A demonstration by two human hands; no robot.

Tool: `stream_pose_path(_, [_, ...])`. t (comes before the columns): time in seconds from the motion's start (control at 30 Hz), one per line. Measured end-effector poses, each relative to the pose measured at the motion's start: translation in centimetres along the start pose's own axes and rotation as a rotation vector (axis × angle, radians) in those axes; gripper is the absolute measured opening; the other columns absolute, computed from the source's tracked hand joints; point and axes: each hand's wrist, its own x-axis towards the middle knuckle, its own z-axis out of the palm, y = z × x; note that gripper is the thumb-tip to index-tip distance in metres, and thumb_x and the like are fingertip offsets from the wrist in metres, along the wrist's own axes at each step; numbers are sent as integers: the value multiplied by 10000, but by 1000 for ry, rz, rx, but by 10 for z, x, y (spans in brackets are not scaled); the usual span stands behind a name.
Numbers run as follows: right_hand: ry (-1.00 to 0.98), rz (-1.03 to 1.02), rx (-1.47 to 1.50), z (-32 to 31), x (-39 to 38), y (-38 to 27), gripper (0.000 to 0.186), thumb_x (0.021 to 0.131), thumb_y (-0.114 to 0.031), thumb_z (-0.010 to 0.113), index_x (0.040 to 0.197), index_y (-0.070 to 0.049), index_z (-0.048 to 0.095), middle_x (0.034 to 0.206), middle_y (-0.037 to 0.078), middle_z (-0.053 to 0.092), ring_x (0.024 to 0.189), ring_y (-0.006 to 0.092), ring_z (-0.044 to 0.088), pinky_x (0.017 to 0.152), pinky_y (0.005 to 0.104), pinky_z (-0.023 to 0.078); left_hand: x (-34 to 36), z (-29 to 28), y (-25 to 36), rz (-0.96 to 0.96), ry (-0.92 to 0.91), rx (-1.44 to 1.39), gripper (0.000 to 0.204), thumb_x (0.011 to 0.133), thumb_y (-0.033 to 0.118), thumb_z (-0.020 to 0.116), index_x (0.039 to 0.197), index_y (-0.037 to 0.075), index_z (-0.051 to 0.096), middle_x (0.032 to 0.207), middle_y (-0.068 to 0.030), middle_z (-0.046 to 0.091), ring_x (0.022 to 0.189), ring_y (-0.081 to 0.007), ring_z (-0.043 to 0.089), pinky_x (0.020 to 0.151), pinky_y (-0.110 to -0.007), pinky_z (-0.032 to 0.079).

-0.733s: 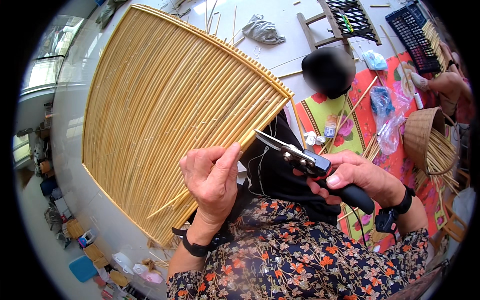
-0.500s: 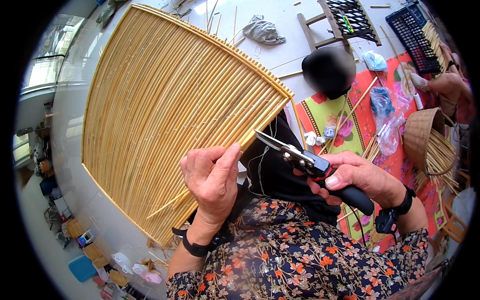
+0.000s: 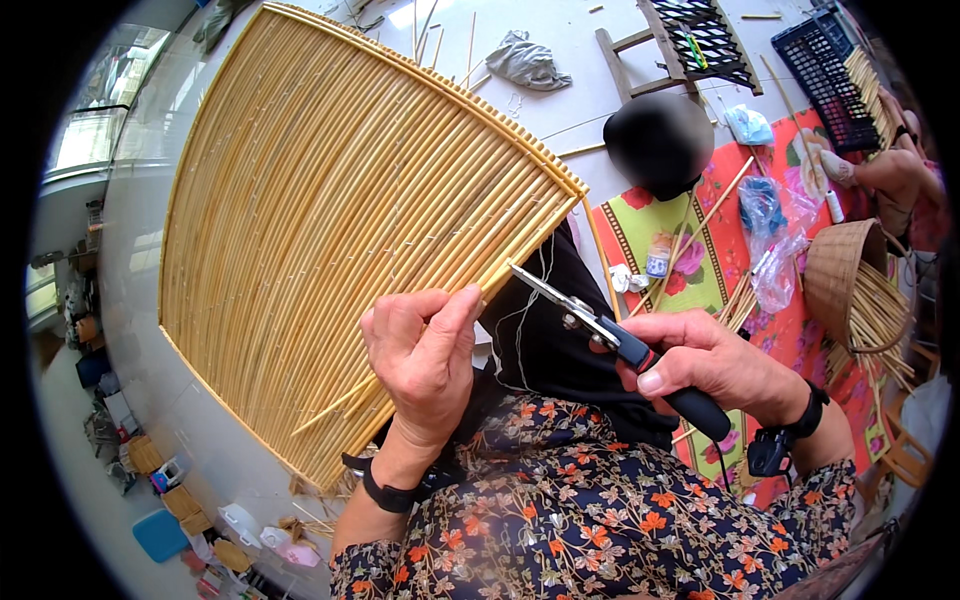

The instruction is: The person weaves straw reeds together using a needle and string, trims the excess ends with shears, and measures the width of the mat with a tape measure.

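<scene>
A large panel of tight rows of pale bamboo sticks rests across my lap and reaches to the upper left, with a loose short stick on its lower part. My left hand pinches the outer stick at the panel's right edge. My right hand is closed on black-handled shears, whose pointed tip lies at that edge stick just above my left fingertips. Whether the blades touch the stick is hard to tell. Pale thread dangles over my dark trouser leg beside the panel.
A floral mat at right holds sticks, plastic bags and a small jar. Beyond are a stick-filled basket, a wooden stool, a black crate, a dark blurred round object and another person's bare arm or leg.
My right hand has tilted the shears and moved slightly down and left, so the blades now show more edge-on. My left hand stays almost still on the panel.
</scene>
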Motion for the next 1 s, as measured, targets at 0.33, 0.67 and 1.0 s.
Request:
stream_pose_path(0.33, [-241, -121, 211, -22, -20, 30, 1023, 709, -389, 892, 1456, 179, 485, 953, 123, 650, 839, 187, 663, 730, 346, 581, -6, 0, 1, -93, 86, 23, 245, 886, 58, 808, 1127, 65, 763, 953, -57, 649, 876, -246, 611, 828, -374, 446])
stream_pose_path(0.67, [-99, -155, 296, -8, -16, 38, 997, 687, -397, 840, 1459, 139, 507, 988, 121, 658, 826, 189, 648, 754, 290, 506, 6, -3, 6, -11, -38, 69, 255, 797, 148, 878, 1033, 127, 787, 1040, -23, 664, 968, -226, 606, 861, -388, 418])
stream_pose_path(1.0, [-95, -115, 151, -8, -3, 34, 519, 900, -181, 677, 1368, 21, 582, 1043, 49, 626, 804, 120, 623, 752, 256, 517, 3, -2, 6, 6, -13, 54, 202, 788, 159, 881, 974, 146, 805, 1020, 1, 673, 948, -207, 623, 854, -374, 413])
